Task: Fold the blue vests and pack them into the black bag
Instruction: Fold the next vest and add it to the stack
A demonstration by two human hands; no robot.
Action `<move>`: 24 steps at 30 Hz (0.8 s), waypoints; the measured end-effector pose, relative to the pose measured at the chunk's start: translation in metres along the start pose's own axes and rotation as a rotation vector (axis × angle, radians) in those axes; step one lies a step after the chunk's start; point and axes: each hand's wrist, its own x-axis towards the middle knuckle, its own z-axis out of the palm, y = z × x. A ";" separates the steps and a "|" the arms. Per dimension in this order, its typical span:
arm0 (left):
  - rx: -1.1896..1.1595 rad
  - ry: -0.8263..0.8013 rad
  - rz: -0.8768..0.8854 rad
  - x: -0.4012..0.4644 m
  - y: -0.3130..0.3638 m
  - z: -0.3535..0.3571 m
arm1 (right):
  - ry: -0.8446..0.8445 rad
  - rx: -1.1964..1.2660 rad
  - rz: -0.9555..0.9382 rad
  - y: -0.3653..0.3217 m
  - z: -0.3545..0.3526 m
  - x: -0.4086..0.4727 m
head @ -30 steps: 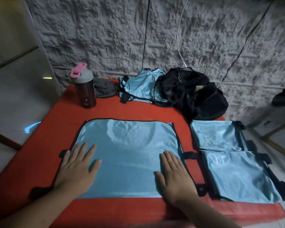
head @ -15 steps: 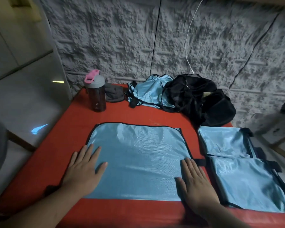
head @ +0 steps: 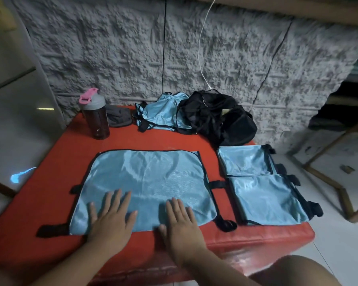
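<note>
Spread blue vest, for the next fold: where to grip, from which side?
Probably the spread vest by its right edge, near the black strap, coming in from the right and folding leftward. It lies flat and wide on the red table, so only its edges offer a pinch; the folded vests look about half its width. Both the left hand and right hand press flat on its near part.

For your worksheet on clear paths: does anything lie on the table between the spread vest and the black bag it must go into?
Nothing visible does. Bare red table separates the spread vest from the bag. The folded vests lie to its right, the crumpled vest to the bag's left.
</note>
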 end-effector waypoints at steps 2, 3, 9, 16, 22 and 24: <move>0.027 -0.003 -0.031 -0.004 -0.006 0.003 | -0.014 -0.054 0.033 0.018 0.001 0.000; 0.019 0.002 -0.033 -0.004 -0.010 0.003 | -0.017 -0.084 0.028 0.026 0.002 -0.001; -0.032 -0.014 -0.054 -0.001 -0.047 -0.005 | -0.018 -0.079 0.088 0.059 -0.001 -0.011; -0.120 -0.115 -0.050 0.001 -0.052 -0.017 | 0.093 0.102 0.038 0.066 -0.006 -0.009; -0.300 -0.010 0.102 -0.005 -0.021 -0.037 | 0.365 0.359 0.424 0.042 -0.029 -0.027; -0.341 -0.009 0.230 -0.012 0.001 -0.039 | 0.314 0.485 0.652 0.044 -0.035 -0.031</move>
